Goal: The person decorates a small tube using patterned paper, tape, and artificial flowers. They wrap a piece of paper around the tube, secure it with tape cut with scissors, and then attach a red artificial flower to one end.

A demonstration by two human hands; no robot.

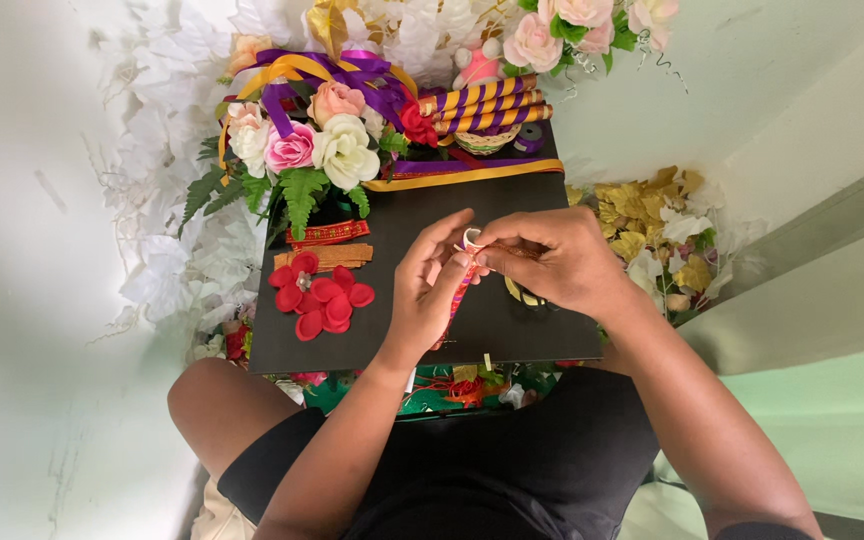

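My left hand point(424, 290) and my right hand point(564, 262) meet over a black board point(402, 215) that lies across my lap. Together their fingertips pinch a small rolled strip of ribbon point(470, 240), white at the top with red and striped colour running down behind my left fingers. Left of my left hand a red petal flower point(318, 296) lies on the board, beside an orange-brown strip point(327, 256) and a red patterned ribbon point(328, 233). Partly hidden under my right hand is a gold and dark ribbon loop point(524, 294).
At the board's far edge stand artificial roses point(312, 140) with green ferns, purple and gold ribbons point(322, 72), striped purple-gold rolls point(482, 105) and a small woven basket point(485, 141). White artificial leaves point(167, 250) lie left, gold leaves point(642, 215) right. More flowers sit under the board's near edge.
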